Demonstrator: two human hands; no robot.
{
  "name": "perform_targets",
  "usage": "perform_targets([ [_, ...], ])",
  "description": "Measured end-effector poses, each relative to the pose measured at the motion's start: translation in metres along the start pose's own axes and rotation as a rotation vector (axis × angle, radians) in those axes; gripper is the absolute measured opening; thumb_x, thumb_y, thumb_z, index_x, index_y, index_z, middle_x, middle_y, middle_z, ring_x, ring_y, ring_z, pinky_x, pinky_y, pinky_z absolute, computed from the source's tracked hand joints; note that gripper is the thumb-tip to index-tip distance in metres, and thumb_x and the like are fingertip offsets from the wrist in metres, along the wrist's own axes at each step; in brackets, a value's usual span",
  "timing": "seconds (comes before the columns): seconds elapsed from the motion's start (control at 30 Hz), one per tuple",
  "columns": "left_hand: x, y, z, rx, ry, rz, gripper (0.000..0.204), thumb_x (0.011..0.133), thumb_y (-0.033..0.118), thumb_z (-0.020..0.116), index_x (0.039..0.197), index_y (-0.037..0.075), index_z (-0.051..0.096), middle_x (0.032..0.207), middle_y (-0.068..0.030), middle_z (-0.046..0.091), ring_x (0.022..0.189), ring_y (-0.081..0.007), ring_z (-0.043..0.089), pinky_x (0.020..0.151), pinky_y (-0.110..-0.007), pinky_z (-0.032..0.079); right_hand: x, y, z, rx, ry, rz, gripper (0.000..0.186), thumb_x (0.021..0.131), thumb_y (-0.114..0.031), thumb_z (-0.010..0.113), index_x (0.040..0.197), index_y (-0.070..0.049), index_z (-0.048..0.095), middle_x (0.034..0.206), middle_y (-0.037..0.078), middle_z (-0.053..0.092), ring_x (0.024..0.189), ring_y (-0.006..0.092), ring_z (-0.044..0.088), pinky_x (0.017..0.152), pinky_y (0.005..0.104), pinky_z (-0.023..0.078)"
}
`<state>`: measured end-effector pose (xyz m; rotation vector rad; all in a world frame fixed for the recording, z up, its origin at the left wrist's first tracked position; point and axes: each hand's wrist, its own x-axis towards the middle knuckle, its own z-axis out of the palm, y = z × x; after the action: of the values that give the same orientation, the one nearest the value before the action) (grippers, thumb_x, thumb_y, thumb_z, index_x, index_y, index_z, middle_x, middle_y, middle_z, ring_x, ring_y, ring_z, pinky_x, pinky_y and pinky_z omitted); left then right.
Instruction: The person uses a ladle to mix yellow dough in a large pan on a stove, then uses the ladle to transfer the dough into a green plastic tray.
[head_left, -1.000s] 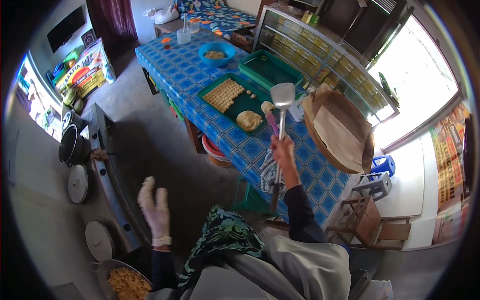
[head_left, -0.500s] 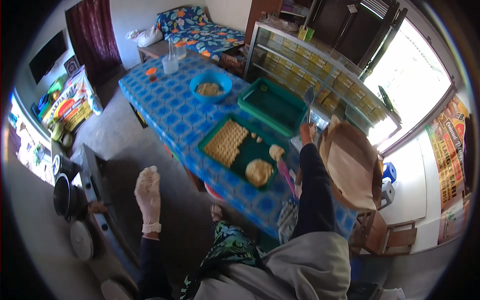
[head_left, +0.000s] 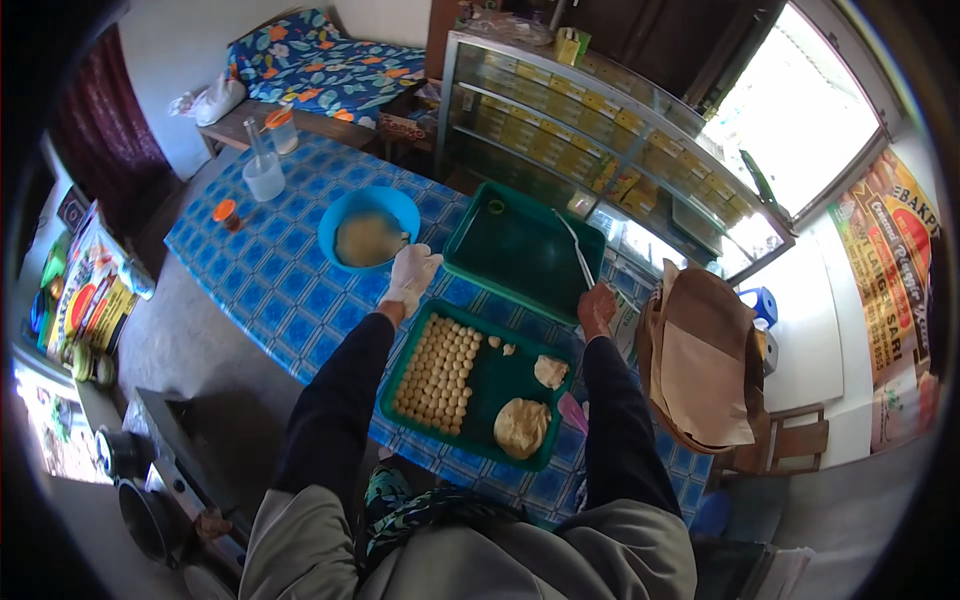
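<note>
My left hand (head_left: 411,276), in a white glove, rests fingers apart on the blue checked table (head_left: 285,290), just beside a blue bowl (head_left: 368,232) of pale batter. My bare right hand (head_left: 597,308) is closed on the end of a thin metal utensil (head_left: 576,248) that lies across an empty green tray (head_left: 505,250). Between my arms sits a second green tray (head_left: 492,382) holding rows of small dough balls (head_left: 440,370), a big dough lump (head_left: 522,426) and a smaller one (head_left: 550,372).
A woven basket lined with brown paper (head_left: 700,360) stands right of the table. Behind it are a glass display cabinet (head_left: 600,130), a clear jug (head_left: 264,176) and an orange-lidded jar (head_left: 228,213). Pots and a stove (head_left: 150,500) sit at lower left.
My left hand came up from over the floor to the table beside the blue bowl. My right hand brought the raised utensil down onto the far tray. The view swung over the table.
</note>
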<state>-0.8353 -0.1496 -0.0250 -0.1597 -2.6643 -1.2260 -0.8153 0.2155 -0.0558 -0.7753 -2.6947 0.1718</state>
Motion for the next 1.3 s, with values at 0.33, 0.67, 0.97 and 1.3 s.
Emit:
perform_targets([
  [0.33,0.079,-0.009,0.075,0.310,-0.008,-0.024,0.013,0.070,0.015,0.059,0.072,0.003,0.065,0.077,-0.0210,0.063,0.078,-0.0371,0.062,0.068,-0.043,0.049,0.003,-0.009,-0.012,0.006,-0.057,0.124,0.016,0.073,-0.015,0.059,0.078,-0.001,0.067,0.082,0.020,0.064,0.080,0.0343,0.064,0.071,0.0425,0.051],
  [0.67,0.099,-0.013,0.058,0.264,-0.161,-0.066,0.016,0.067,0.016,0.061,0.072,0.001,0.064,0.076,-0.0209,0.063,0.075,-0.0388,0.061,0.066,-0.044,0.048,-0.002,-0.010,0.001,0.023,-0.054,0.195,0.019,0.073,-0.012,0.057,0.081,0.002,0.066,0.086,0.023,0.064,0.080,0.0368,0.064,0.071,0.0439,0.051],
  [0.97,0.132,0.022,0.054,-0.169,-0.341,-0.029,0.021,0.067,0.012,0.054,0.075,-0.005,0.061,0.078,-0.0270,0.060,0.078,-0.0411,0.060,0.066,-0.042,0.048,0.005,0.032,0.003,0.141,-0.062,0.273,0.022,0.073,-0.016,0.057,0.082,0.002,0.064,0.084,0.021,0.064,0.079,0.0357,0.063,0.070,0.0434,0.051],
  [1.3,0.062,-0.003,-0.034,-0.413,-0.105,0.130,0.012,0.064,0.007,0.056,0.066,-0.004,0.051,0.057,-0.0078,0.043,0.055,-0.0138,0.042,0.049,-0.031,0.034,-0.009,-0.075,-0.127,0.185,0.198,0.014,0.025,0.076,-0.023,0.061,0.079,0.001,0.061,0.082,0.023,0.061,0.080,0.0412,0.059,0.070,0.0472,0.046],
])
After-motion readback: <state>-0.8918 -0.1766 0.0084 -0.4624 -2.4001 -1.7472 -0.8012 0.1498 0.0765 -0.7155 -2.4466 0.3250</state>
